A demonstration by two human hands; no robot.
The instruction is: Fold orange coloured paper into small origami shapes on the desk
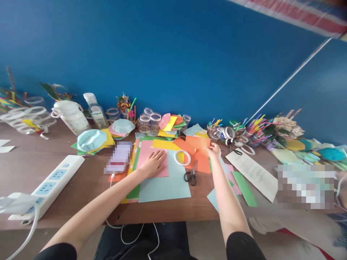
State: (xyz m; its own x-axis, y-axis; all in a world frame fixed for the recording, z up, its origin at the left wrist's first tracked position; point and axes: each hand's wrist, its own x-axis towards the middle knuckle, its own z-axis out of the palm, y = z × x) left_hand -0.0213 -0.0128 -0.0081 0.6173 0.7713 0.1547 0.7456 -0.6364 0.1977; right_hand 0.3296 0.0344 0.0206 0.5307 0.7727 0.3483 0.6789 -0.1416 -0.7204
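My left hand [155, 164] lies flat, fingers stretched out, on a pink sheet of paper [162, 172]. A light blue sheet [165, 189] lies partly under the pink one, with green and yellow paper showing at its left. My right hand [214, 151] has its fingers bent at the right edge of an orange sheet of paper [199, 155] and pinches it there. Between my hands a white roll of tape [182, 158] rests on the papers. Black-handled scissors [191, 177] lie just in front of the orange sheet, blades pointing away from me.
A phone [119, 157] on a cable and a white power strip [51, 184] lie to the left. Plastic cups [155, 124], a bottle [96, 112] and folded paper pieces line the wall. Rightward are a printed sheet [252, 173], a green strip [245, 189] and colored sticks [257, 128].
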